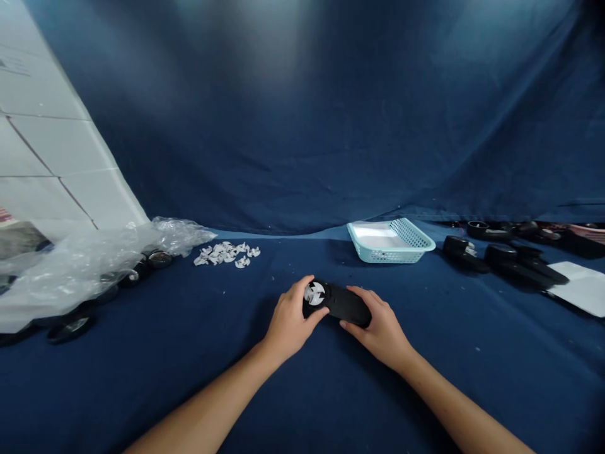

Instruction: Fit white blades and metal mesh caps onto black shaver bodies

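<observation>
Hands number two, and both grasp one black piece. Left hand pinches its round end, fingers on the far side and thumb on the near edge; right hand grips its long end the same way. Whether the piece touches the blue cloth or is held just above it, I cannot tell. It lies between the hands, its long end slanting right and slightly nearer the person. Its body is dull black, and a white insert with dark gaps sits in the round end.

One basket, pale blue, stands beyond to the right, with white lining inside. One pile of white bits lies beyond to the left, too overlapped to count. One clear plastic sheet partly covers several round parts. Far right are several dark parts and one white sheet.
</observation>
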### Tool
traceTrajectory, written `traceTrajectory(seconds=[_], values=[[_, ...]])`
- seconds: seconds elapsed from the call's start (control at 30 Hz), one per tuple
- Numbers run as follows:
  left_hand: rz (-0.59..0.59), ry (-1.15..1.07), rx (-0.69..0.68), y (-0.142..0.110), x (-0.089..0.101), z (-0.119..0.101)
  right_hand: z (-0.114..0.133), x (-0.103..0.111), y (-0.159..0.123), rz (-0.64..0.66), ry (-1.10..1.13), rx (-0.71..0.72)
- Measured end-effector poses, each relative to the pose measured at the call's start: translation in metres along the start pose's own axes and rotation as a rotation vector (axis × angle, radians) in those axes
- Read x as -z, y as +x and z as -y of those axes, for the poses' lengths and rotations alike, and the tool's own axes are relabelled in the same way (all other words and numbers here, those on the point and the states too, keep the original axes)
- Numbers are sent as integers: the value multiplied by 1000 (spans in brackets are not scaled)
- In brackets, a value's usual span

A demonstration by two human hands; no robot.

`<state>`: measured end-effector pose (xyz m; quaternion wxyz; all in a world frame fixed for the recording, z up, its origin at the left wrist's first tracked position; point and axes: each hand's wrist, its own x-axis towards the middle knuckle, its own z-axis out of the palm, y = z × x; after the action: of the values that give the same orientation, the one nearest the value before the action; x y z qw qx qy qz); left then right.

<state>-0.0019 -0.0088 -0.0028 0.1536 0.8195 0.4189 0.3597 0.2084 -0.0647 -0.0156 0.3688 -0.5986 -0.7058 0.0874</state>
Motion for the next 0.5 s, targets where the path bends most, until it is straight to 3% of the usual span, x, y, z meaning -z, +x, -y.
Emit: traceTrajectory(seconds=[0.17,0.3,0.4,0.5], values=[[117,121,12,2,7,4,-2,-5,-1,43,-190,-12],[149,251,-47,13,26,16,-9,-14,-2,46,-242,-41],[38,465,79,28,63,41,-12,-17,-2,36,-245,-32],[-21,598,234,36,127,87,-11,-17,-2,48,-249,-23]])
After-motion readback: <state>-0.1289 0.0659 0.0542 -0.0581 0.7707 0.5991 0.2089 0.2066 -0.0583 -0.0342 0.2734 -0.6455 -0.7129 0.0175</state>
